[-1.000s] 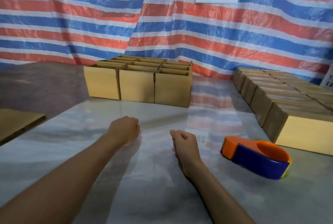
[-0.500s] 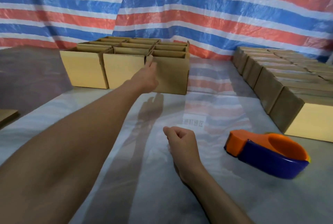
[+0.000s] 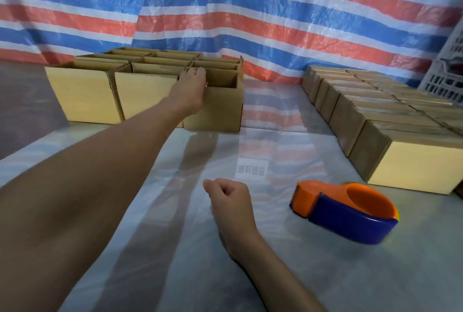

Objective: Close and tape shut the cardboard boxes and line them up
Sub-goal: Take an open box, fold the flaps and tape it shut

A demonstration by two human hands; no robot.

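The fingers [image 3: 197,73] of the left hand [image 3: 191,86] were curled over the top front edge of one open box [image 3: 220,111], hooked down inside it. I could not tell where the thumb was. The right hand [image 3: 229,201] was a loose fist with nothing in it, down on the table [image 3: 162,249].

The fingers only had the left end of that edge, and the arm was stretched far out. If the hand pulled from there, the box might spin or tip over. It sat tight against the next box [image 3: 147,98], so it might drag that one along too. The thin edge might also bend.

The open box was plain brown cardboard with nothing on top. Its flaps were hard to make out. It stood at the front right corner of a bunch of open boxes at the far side of the table. The closed boxes [image 3: 411,163] were lined up on the right. The tape holder [image 3: 350,214] lay near the right hand, just in front of those closed boxes.
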